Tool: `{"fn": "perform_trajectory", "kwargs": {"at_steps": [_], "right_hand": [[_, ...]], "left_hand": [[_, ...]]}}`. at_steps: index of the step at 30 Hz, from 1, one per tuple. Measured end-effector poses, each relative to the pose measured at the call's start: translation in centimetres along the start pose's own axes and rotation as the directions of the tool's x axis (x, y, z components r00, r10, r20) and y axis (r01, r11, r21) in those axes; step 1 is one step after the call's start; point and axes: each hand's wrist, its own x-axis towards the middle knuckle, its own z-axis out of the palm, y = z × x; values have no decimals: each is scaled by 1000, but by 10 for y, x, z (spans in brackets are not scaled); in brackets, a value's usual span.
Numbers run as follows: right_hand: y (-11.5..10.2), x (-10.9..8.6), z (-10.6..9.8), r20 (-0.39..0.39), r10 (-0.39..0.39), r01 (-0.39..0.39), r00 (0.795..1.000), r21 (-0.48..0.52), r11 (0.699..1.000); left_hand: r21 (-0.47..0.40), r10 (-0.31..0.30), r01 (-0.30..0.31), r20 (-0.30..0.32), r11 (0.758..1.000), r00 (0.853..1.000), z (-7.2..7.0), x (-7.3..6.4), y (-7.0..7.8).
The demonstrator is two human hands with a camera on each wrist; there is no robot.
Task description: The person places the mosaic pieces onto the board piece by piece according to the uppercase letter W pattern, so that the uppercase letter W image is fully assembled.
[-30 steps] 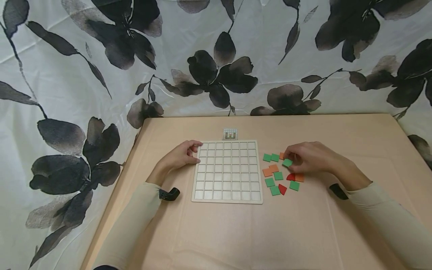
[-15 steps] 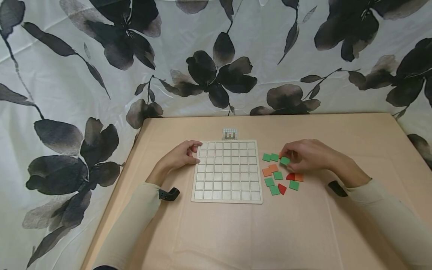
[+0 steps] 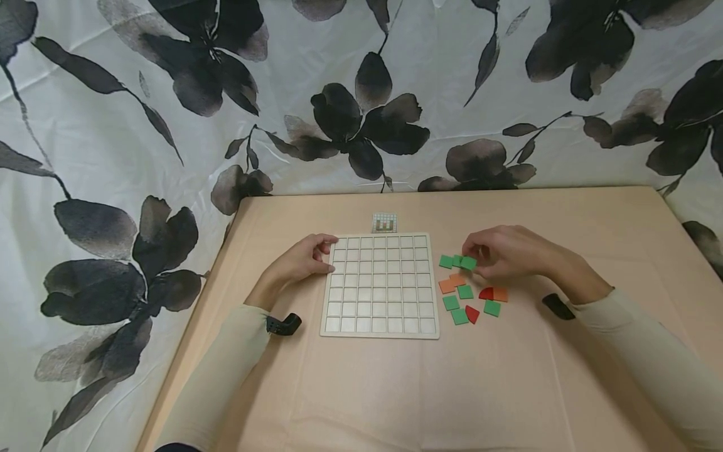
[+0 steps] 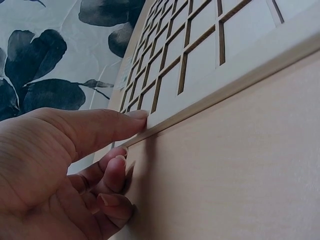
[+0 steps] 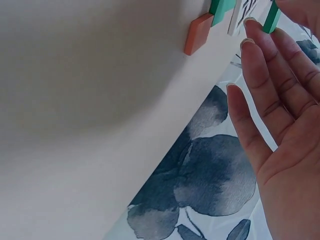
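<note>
A white grid board (image 3: 380,336) with square recesses lies flat on the table. My left hand (image 3: 302,257) holds its upper left edge; in the left wrist view the thumb (image 4: 135,114) rests on the frame and the other fingers curl beside the rim. To the right of the board, my right hand (image 3: 511,251) pinches a green square tile (image 3: 468,263) between thumb and fingertips, just above the loose tiles. The same green tile (image 5: 271,19) shows edge-on in the right wrist view. Beneath it lie green tiles (image 3: 446,261) and orange tiles (image 3: 447,286).
Lower in the loose group are red quarter-round tiles (image 3: 472,314), an orange tile (image 3: 500,294) and more green squares (image 3: 492,309). A small card with a printed grid pattern (image 3: 385,223) touches or nearly touches the board's far edge. A floral curtain (image 3: 339,125) hangs behind the table (image 3: 593,220).
My right hand has moved left and away from me with the green tile, toward the upper part of the tile group. The left hand and board stay put.
</note>
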Motion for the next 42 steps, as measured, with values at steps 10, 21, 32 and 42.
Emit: {"fn": "perform_trajectory", "kwargs": {"at_steps": [10,21,32,42], "right_hand": [[-8,12,-2,39,-13,12,999,16,1000],[-15,25,-4,49,-54,52,997,37,998],[-21,38,-3,74,-48,45,996,45,998],[-28,50,-1,77,-80,79,994,14,997]], "left_hand": [[7,4,-4,10,1000,1000,1,1,-1],[-3,-4,4,11,1000,1000,1,1,0],[-15,-6,6,-1,1000,1000,1,0,2],[-5,7,-7,2,1000,1000,1,0,1]]}}
